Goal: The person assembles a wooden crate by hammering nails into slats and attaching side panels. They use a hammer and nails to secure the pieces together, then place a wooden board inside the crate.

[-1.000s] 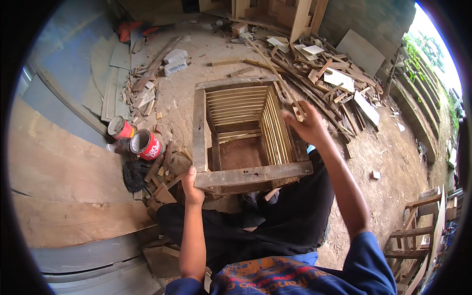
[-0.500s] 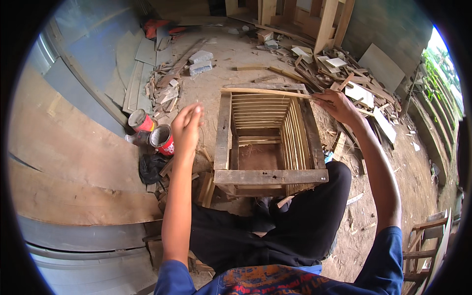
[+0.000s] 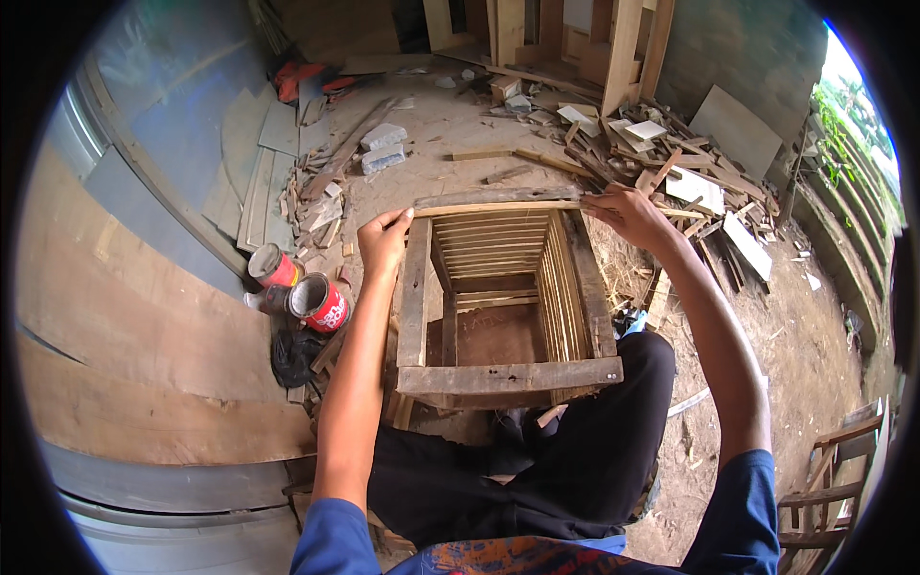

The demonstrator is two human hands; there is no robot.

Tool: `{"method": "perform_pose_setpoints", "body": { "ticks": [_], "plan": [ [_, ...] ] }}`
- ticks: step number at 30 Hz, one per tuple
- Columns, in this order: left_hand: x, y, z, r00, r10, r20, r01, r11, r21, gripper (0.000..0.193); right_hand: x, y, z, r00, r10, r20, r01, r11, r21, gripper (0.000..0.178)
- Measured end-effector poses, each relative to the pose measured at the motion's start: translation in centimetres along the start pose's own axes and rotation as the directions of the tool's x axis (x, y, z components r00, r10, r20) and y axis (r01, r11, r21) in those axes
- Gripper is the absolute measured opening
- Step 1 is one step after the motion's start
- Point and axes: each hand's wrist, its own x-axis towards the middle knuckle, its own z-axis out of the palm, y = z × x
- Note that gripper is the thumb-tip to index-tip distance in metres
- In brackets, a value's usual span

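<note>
A box-like wooden frame [image 3: 508, 377] with thin slats [image 3: 494, 244] along its far and right sides stands between my legs, its top open. Across its far top edge lies a narrow, light wooden strip [image 3: 498, 207], just on the near side of the dark far beam [image 3: 489, 196]. My left hand [image 3: 383, 244] pinches the strip's left end at the far left corner. At the far right corner, my right hand [image 3: 625, 213] is closed around the other end, its fingertips partly hidden. A brown floor panel shows inside the frame.
Two red-sided paint cans [image 3: 319, 302] stand left of the frame, beside a black plastic bag [image 3: 295, 350]. Wood scraps [image 3: 704, 192] are heaped at the far right. Pale blocks [image 3: 383, 149] lie beyond the frame. Large boards [image 3: 144, 326] line the left side.
My left hand has moved over to the strip's left end and closed on it. The strip has shifted left and now lies along the far edge. The frame appears slightly lower and further left.
</note>
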Motion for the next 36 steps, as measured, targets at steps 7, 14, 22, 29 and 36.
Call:
{"method": "perform_pose_setpoints", "body": {
  "ticks": [7,14,22,29,36],
  "plan": [
    [-0.6,-0.6,0.0,0.986,0.160,-0.037,-0.153,0.978,0.143,0.022,0.4,0.0,-0.2,0.998,0.062,0.031,-0.065,0.993,0.100,0.029],
    [-1.2,-0.3,0.1,0.971,0.239,-0.014,-0.230,0.948,0.222,0.022,0.3,-0.4,-0.5,1.000,0.018,0.015,-0.020,0.996,0.092,0.030],
    [-2.1,0.3,0.1,0.971,0.238,-0.009,-0.231,0.952,0.202,0.019,0.4,-0.2,-0.2,0.999,0.027,-0.018,-0.024,0.991,0.135,0.027],
    [-2.2,0.8,0.6,0.983,0.183,-0.013,-0.180,0.975,0.128,0.019,0.7,-1.0,-0.3,0.993,0.110,-0.033,-0.102,0.980,0.171,0.022],
    [-1.8,0.4,-0.1,0.995,0.097,0.018,-0.099,0.990,0.100,0.016,1.3,-1.5,-0.5,0.983,0.186,-0.001,-0.181,0.957,0.226,0.021]
  ]
}}
